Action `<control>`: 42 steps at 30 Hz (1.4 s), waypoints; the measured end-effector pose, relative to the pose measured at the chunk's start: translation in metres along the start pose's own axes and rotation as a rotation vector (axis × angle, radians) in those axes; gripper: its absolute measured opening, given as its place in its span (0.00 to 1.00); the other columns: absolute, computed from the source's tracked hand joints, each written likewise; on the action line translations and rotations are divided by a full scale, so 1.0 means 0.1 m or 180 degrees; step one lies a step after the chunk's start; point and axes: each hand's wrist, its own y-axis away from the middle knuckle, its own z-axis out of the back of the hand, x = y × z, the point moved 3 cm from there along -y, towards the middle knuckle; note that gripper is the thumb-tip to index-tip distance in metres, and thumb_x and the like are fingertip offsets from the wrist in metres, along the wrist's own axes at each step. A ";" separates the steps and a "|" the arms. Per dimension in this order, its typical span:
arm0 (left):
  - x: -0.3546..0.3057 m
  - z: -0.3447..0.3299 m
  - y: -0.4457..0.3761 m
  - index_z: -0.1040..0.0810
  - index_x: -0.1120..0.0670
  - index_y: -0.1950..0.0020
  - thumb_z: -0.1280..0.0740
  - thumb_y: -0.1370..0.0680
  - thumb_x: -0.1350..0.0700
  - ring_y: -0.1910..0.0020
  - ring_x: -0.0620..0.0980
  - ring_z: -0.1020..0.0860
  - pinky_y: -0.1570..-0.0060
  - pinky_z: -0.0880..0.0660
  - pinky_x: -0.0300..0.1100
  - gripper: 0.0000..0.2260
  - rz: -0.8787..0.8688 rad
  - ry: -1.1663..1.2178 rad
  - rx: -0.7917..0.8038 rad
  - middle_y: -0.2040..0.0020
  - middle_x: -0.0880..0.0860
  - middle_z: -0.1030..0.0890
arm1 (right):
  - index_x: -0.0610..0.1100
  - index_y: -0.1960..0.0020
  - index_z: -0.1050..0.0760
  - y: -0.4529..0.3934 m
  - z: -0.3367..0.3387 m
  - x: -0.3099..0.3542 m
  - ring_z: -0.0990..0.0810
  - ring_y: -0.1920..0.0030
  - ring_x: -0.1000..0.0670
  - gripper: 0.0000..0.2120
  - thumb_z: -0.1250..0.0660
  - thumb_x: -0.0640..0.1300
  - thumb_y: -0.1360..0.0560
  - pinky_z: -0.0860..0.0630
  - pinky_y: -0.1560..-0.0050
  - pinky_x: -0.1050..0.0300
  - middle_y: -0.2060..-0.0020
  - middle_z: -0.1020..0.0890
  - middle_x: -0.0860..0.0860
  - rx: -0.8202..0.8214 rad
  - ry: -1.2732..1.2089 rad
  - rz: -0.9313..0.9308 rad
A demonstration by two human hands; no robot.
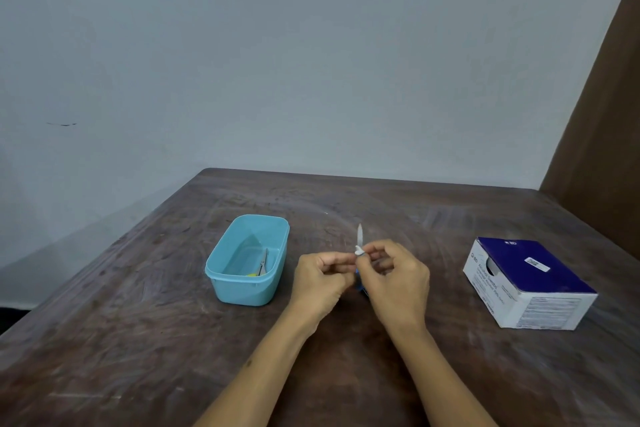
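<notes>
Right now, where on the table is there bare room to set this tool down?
Widest bare patch: between the right hand and the swab box. Also free: the far strip behind the blue tub and the thin tool, and the near-left table in front of the tub. Tight: the gap between tub and left hand.

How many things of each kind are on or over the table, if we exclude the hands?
Blue tub: 1
Cardboard box: 1
Metal tools: 2, scissors in the tub, thin blade held upright
White pad on the blade: 1
Yellow-green item in the tub: 1
Total: 6
</notes>
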 end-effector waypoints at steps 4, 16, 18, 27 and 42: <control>0.01 -0.04 0.02 0.17 0.59 0.54 0.31 0.30 0.72 0.59 0.51 0.16 0.59 0.19 0.41 0.11 0.0247 0.0042 0.0392 0.59 0.56 0.15 | 0.48 0.55 0.19 -0.03 0.04 -0.01 0.20 0.65 0.57 0.06 0.28 0.39 0.30 0.20 0.63 0.51 0.64 0.18 0.54 -0.0224 -0.0107 0.0042; 0.00 0.07 -0.05 0.19 0.58 0.51 0.34 0.28 0.74 0.64 0.42 0.17 0.64 0.23 0.31 0.14 -0.0136 0.0445 -0.0332 0.62 0.51 0.16 | 0.48 0.65 0.20 0.02 -0.04 0.07 0.24 0.65 0.55 0.04 0.31 0.48 0.36 0.24 0.62 0.52 0.69 0.21 0.57 0.0235 0.0153 0.0609; 0.03 0.07 -0.07 0.18 0.59 0.51 0.34 0.29 0.74 0.62 0.43 0.17 0.62 0.22 0.33 0.13 -0.0108 0.0460 -0.0305 0.62 0.51 0.16 | 0.48 0.65 0.20 0.02 -0.04 0.06 0.24 0.64 0.55 0.03 0.31 0.47 0.36 0.24 0.62 0.51 0.69 0.20 0.57 0.0228 0.0150 0.0612; 0.02 0.06 -0.07 0.19 0.61 0.48 0.33 0.27 0.70 0.57 0.50 0.17 0.61 0.20 0.36 0.11 -0.0065 0.0685 -0.0366 0.55 0.58 0.16 | 0.47 0.64 0.20 0.02 -0.02 0.08 0.25 0.65 0.55 0.02 0.31 0.44 0.36 0.26 0.62 0.56 0.69 0.20 0.56 0.0242 0.0388 0.0773; -0.03 0.09 -0.02 0.18 0.59 0.51 0.29 0.28 0.63 0.57 0.50 0.17 0.62 0.21 0.38 0.07 -0.0147 0.0379 -0.0575 0.57 0.57 0.16 | 0.50 0.66 0.23 0.04 -0.01 0.14 0.27 0.69 0.56 0.06 0.37 0.50 0.37 0.28 0.62 0.60 0.71 0.23 0.58 0.0410 0.0371 0.0867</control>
